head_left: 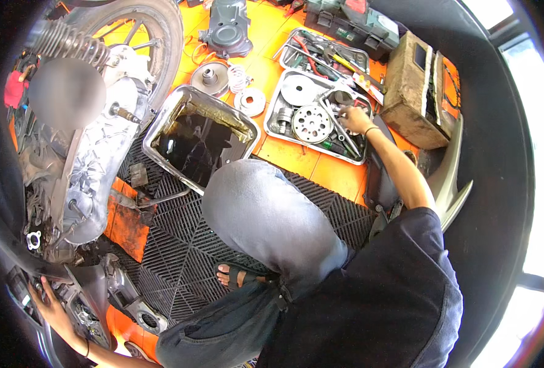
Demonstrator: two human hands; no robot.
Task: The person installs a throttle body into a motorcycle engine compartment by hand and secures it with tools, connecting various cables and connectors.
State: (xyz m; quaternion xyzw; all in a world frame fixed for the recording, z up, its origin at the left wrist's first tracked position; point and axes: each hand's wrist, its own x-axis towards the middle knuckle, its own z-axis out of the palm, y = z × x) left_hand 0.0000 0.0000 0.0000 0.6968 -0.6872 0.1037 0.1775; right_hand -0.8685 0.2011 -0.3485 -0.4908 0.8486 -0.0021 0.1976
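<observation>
At the lower left, my left hand (54, 311) rests with fingers spread on dark motorcycle body parts (80, 300). My right hand (356, 119) reaches into a metal tray (278, 132) of parts and tools at the upper right. Its fingers are bent together over chrome wrenches (340, 130), and what they hold, if anything, is hidden. Beside that hand lie a round dark cup-shaped part (343, 97) and a perforated metal disc (312, 124). A plain pale disc (297, 90) sits farther back in the tray.
A pan (252, 147) of dark oil stands before my knee. Left of it are a motorcycle engine casing (94, 178) and wheel (172, 55). Behind are a pulley (209, 78), a black cover (227, 30), a second tool tray (284, 58), a toolbox (351, 27) and a worn box (410, 92).
</observation>
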